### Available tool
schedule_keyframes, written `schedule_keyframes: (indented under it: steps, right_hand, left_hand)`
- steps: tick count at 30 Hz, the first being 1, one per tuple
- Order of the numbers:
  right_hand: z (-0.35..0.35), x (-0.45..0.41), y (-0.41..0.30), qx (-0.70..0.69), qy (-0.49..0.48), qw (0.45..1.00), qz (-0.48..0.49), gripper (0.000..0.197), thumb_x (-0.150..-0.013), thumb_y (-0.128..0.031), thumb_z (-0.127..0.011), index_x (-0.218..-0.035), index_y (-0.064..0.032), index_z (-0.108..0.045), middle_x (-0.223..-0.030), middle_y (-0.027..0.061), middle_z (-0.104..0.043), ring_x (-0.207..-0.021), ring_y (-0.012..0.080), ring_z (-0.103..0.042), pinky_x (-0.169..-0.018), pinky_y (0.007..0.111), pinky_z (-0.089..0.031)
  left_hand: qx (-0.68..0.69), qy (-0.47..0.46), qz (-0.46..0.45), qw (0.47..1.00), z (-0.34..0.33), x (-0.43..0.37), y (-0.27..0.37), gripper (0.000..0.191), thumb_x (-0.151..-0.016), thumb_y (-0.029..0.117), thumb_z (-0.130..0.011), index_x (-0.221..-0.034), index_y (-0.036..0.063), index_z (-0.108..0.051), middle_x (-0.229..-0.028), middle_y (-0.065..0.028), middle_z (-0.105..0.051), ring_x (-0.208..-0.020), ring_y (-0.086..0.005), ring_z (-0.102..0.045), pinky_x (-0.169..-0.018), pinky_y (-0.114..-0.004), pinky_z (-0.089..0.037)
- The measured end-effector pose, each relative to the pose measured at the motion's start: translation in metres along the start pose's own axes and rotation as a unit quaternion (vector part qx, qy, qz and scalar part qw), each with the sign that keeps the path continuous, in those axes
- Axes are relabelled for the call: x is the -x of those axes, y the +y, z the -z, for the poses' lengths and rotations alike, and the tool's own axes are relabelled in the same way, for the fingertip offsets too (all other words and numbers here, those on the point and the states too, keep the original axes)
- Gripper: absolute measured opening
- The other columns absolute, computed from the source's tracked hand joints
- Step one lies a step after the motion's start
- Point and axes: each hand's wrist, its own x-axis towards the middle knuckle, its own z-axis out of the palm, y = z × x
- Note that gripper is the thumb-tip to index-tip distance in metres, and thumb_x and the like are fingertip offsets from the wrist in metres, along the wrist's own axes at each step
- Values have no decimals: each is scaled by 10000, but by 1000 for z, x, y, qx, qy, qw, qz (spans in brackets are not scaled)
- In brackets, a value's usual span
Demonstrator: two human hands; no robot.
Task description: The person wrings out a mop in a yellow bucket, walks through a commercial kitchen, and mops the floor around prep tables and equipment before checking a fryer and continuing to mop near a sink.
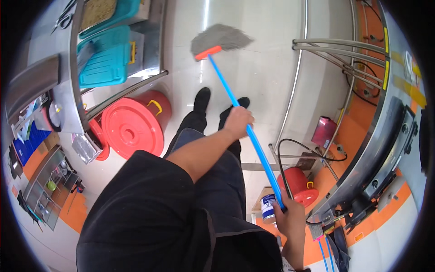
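A mop with a blue handle (260, 149) runs from the lower right up to the tiled floor. My left hand (238, 122) is closed around the middle of the handle. Lower down, my right hand (290, 216) grips the handle near its end. At the far end, a red mop clamp (208, 53) holds a grey mop head (222, 36), which lies spread on the floor beyond my black shoes (202, 98).
On the left, a red lidded bucket (132, 127) stands by a steel table with a teal-lidded bin (103, 56) on its lower shelf. Steel rack pipes (299, 68) with a black hose (279, 159) are on the right, near a smaller red bucket (299, 187) and a tin can (267, 209).
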Motion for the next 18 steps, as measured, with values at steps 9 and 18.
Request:
schedule_keyframes:
  steps: [9,18]
  right_hand:
    - [-100,-100,-64,-632,-270,697,-203,500,-923,-111,-502,-1395,-61,-346,-740,26,-482,-508,65,-406,-423,215,-322]
    - [-150,114,17,-693,-186,601,-352,563,-909,-155,-546,-1420,-98,-318,-645,-3,-407,-459,65,-335,-405,188,-257]
  left_hand:
    - [-191,-153,79,966,127,45,-151,58,-626,201,-669,-650,157,-640,-838,-84,-583,-959,-306,-557,-891,-419,-407]
    - [-109,-367,-93,919,13,109,-13,164,-657,195,-686,-815,180,-723,-962,-21,-638,-1040,-258,-563,-912,-453,-396]
